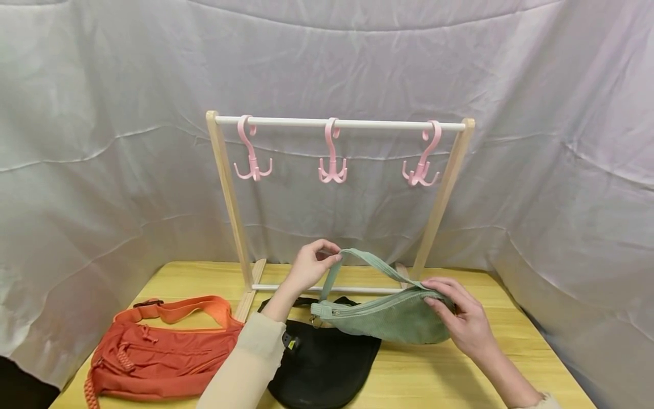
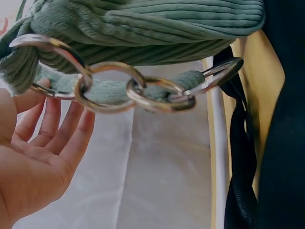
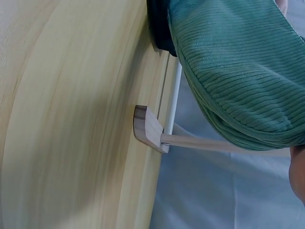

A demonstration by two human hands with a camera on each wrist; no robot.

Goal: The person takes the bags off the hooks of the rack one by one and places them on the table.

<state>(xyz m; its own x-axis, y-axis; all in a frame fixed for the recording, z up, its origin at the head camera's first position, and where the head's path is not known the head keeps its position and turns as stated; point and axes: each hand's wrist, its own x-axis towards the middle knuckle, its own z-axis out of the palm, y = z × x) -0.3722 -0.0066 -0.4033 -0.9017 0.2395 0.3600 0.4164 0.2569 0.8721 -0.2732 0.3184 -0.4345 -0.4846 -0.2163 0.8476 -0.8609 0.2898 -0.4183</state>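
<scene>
A green corduroy shoulder bag (image 1: 393, 324) hangs tilted between both hands above the table. My left hand (image 1: 308, 266) pinches its strap (image 1: 375, 262) between thumb and fingers and holds it raised in a loop. The bag's right end is gripped by my right hand (image 1: 462, 318), thumb in front and fingers over the top. In the left wrist view, a chain of metal rings (image 2: 164, 106) joins the strap to the bag. The right wrist view shows the bag's ribbed body (image 3: 238, 81), with most of the right hand out of frame.
Beneath the green bag lies a black bag (image 1: 327, 363); a red-orange waist bag (image 1: 163, 358) is to its left. Behind stands a wooden rack with a white rail (image 1: 291, 121). From it hang three pink hooks: left (image 1: 253, 167), middle (image 1: 332, 170), right (image 1: 421, 170).
</scene>
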